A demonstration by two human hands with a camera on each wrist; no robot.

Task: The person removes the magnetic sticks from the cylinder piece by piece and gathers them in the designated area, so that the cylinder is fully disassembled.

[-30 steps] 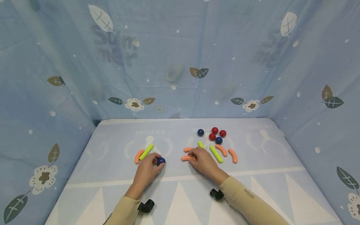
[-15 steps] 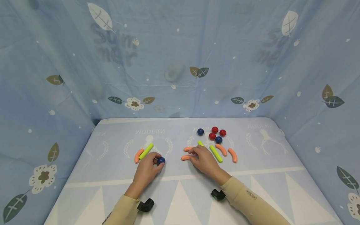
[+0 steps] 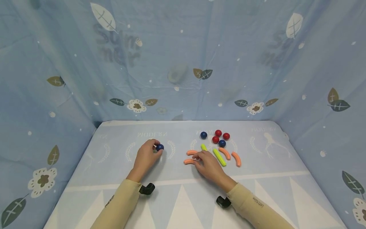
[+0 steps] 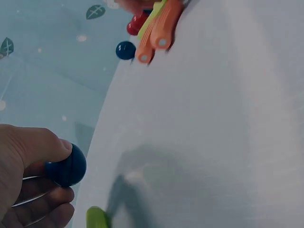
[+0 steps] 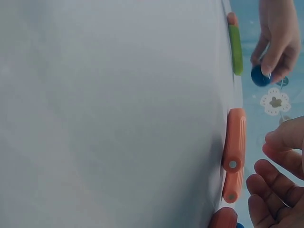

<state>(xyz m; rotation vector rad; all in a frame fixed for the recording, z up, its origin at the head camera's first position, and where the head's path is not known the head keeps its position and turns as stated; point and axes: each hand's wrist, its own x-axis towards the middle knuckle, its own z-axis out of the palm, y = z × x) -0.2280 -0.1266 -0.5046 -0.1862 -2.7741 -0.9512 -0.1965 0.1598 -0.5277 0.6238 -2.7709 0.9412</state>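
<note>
In the head view my left hand [image 3: 145,156] pinches a dark blue ball [image 3: 159,147] between thumb and fingers. The left wrist view has this blue ball [image 4: 69,166] held up off the table. Below it, a lime green stick [image 4: 96,218] pokes into the picture; in the head view my left hand covers it. My right hand [image 3: 211,166] hovers by two curved orange sticks [image 3: 190,162], its fingers loosely bent. As the right wrist view shows, nothing lies between the fingers of this right hand [image 5: 280,180]. Ridged orange sticks [image 5: 234,142] lie just beside it.
Beyond my right hand sit red balls [image 3: 218,133] and two more blue balls [image 3: 203,135]. Another lime green stick [image 3: 219,157] and curved orange sticks [image 3: 236,159] lie right of them, nearer me. A blue patterned curtain [image 3: 177,63] surrounds the table [image 3: 177,197] at back and sides.
My left hand has raised the blue ball and moved it away from me and slightly left, over the sticks there. My right hand has drifted slightly right from the orange sticks.
</note>
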